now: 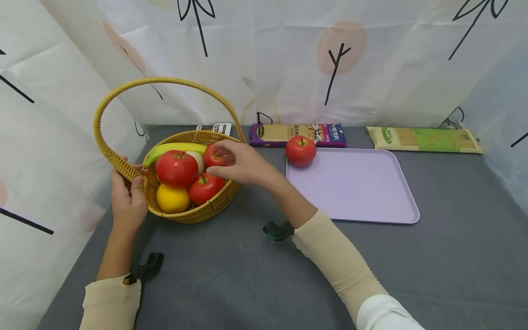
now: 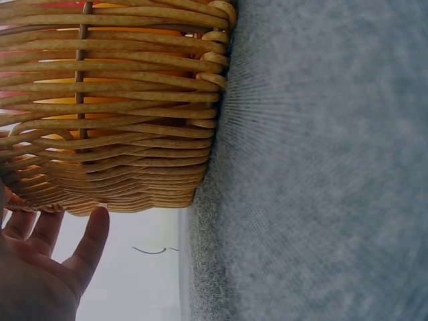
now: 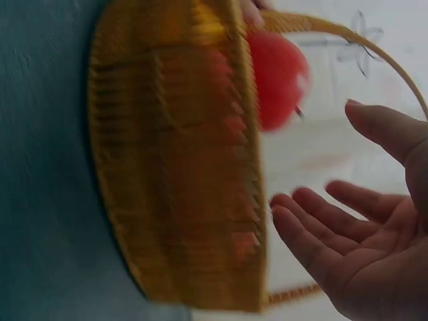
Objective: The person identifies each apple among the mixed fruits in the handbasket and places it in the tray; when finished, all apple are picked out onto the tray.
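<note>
The yellow woven basket [image 1: 194,215] stands at the left of the table with its arched handle upright. My left hand [image 1: 129,201] holds its left rim by the handle base; in the left wrist view, fingers [image 2: 90,244] touch the weave. Above the basket's right side is my right hand [image 1: 243,162], fingers spread, over a red apple [image 1: 213,157] that it partly hides. In the right wrist view nothing lies between its fingers [image 3: 304,241]. The basket also holds a banana [image 1: 173,149], other red apples [image 1: 177,168], an orange-yellow fruit [image 1: 172,199] and a pale fruit [image 1: 196,159].
A light purple tray [image 1: 359,188] lies right of the basket, with a red apple [image 1: 300,151] on its back-left corner. Behind are a purple noodle pack [image 1: 280,134], a green noodle pack [image 1: 425,139] and a partly hidden packet [image 1: 220,128]. A patterned curtain [image 1: 288,55] borders the table.
</note>
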